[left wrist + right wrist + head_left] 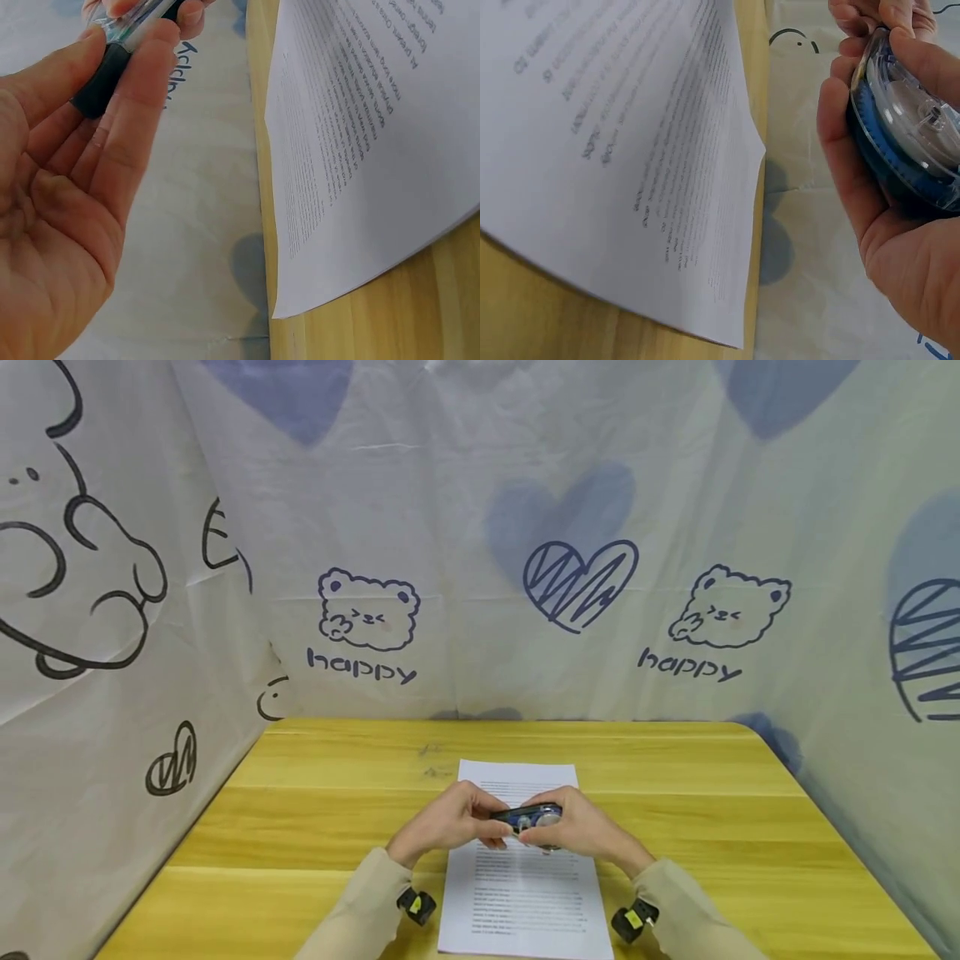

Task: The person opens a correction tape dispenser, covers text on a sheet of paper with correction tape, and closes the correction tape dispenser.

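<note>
Bare hands (453,818): 2, one left, one right
Sleeves (360,902): 2
Wrist-worn black units (417,905): 2, one per arm
Correction tape dispenser (534,816): 1
Printed paper (525,902): 1 top page, total sheets unclear
Table (300,827): 1
Bear drawings (367,610): 2
"Happy" captions (362,667): 2
Scribble-filled hearts (581,585): 3, one cut off

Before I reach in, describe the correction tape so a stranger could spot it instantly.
On the yellow table lies printed paper. Held over it is the correction tape, whose clear, rounded case shows blue parts, unlike the white paper.
</note>
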`<state>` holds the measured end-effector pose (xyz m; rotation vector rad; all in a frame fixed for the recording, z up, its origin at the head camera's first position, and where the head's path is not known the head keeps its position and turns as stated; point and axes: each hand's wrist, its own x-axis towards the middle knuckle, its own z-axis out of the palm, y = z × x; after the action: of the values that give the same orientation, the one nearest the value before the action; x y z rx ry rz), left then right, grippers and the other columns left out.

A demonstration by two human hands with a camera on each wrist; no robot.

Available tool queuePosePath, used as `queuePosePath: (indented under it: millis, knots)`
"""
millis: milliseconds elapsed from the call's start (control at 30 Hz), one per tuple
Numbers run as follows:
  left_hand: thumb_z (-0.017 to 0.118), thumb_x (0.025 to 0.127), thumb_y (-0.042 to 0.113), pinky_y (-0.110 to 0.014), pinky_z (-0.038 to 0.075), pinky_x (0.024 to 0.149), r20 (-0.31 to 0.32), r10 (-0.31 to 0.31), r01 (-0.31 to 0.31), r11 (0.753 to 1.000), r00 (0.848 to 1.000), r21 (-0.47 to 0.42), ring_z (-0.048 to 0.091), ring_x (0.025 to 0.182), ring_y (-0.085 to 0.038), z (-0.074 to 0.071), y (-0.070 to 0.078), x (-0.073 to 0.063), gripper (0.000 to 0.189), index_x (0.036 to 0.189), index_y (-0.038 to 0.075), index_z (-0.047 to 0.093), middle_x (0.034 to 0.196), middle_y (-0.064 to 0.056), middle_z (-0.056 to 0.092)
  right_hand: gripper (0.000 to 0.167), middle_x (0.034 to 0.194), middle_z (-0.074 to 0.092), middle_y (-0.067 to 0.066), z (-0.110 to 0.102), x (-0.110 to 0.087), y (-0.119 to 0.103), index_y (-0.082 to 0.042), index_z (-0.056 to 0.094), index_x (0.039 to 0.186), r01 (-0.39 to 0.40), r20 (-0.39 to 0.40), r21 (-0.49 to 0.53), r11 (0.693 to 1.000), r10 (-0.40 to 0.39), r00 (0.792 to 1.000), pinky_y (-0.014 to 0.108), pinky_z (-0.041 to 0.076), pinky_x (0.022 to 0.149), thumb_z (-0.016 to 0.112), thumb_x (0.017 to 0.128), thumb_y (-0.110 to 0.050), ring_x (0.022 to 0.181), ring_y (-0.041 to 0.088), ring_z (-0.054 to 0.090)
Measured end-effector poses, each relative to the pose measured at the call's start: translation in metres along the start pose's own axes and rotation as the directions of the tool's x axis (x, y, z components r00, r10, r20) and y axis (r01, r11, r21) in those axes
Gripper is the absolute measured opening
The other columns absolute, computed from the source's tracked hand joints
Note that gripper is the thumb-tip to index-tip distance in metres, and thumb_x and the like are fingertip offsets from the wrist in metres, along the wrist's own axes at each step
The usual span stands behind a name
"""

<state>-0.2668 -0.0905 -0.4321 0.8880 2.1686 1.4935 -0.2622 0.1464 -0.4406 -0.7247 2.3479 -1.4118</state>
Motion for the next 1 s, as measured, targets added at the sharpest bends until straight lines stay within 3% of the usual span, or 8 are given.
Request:
queuePosePath:
  millis: [200, 533, 700, 1000]
  knots:
    - [0.070, 0.092, 0.015, -0.050, 0.057, 0.071, -0.040, 0.006, -0.004, 0.998, 0.999, 0.060, 0.071, 0.078, -0.040, 0.002, 0.000, 0.002, 0.012, 0.101, 0.010, 0.076, 0.089, -0.017, 0.075, 0.027, 0.096, 0.071, 0.004, 0.000, 0.001, 0.000, -0.020, 0.073, 0.111, 0.012, -0.031, -0.025, 1.000, -0.013, 0.999, 0.048, 0.055, 0.062, 0.077, 0.086, -0.028, 0.070, 0.020, 0.064]
    - [0.071, 0.091, 0.014, -0.056, 0.055, 0.075, 0.007, -0.009, 0.009, 0.998, 1.000, -0.059, 0.068, 0.085, -0.048, -0.001, 0.000, -0.001, 0.018, 0.106, 0.006, 0.075, 0.097, -0.025, 0.072, 0.027, 0.096, 0.070, 0.007, -0.003, -0.002, -0.003, -0.019, 0.072, 0.112, 0.022, 0.010, 0.009, 1.000, -0.022, 1.000, 0.052, 0.054, 0.062, 0.077, 0.086, -0.025, 0.068, 0.019, 0.062]
    - [0.070, 0.091, 0.012, -0.055, 0.055, 0.077, 0.034, -0.028, 0.031, 0.997, 0.999, -0.074, 0.069, 0.087, -0.045, -0.004, -0.005, -0.003, 0.022, 0.112, 0.005, 0.073, 0.102, -0.026, 0.071, 0.030, 0.099, 0.070, 0.008, -0.006, -0.005, -0.003, -0.019, 0.072, 0.114, 0.007, 0.018, 0.014, 1.000, -0.007, 1.000, 0.053, 0.055, 0.062, 0.078, 0.085, -0.024, 0.067, 0.018, 0.063]
    - [0.070, 0.091, 0.016, -0.052, 0.055, 0.079, -0.005, -0.062, 0.062, 0.998, 0.998, 0.018, 0.070, 0.087, -0.043, -0.009, -0.011, -0.006, 0.035, 0.121, -0.002, 0.067, 0.097, -0.020, 0.074, 0.042, 0.112, 0.065, 0.013, -0.019, -0.014, 0.003, -0.014, 0.069, 0.120, -0.064, -0.088, -0.055, 0.996, 0.059, 0.994, 0.034, 0.054, 0.065, 0.079, 0.083, -0.032, 0.080, 0.019, 0.063]
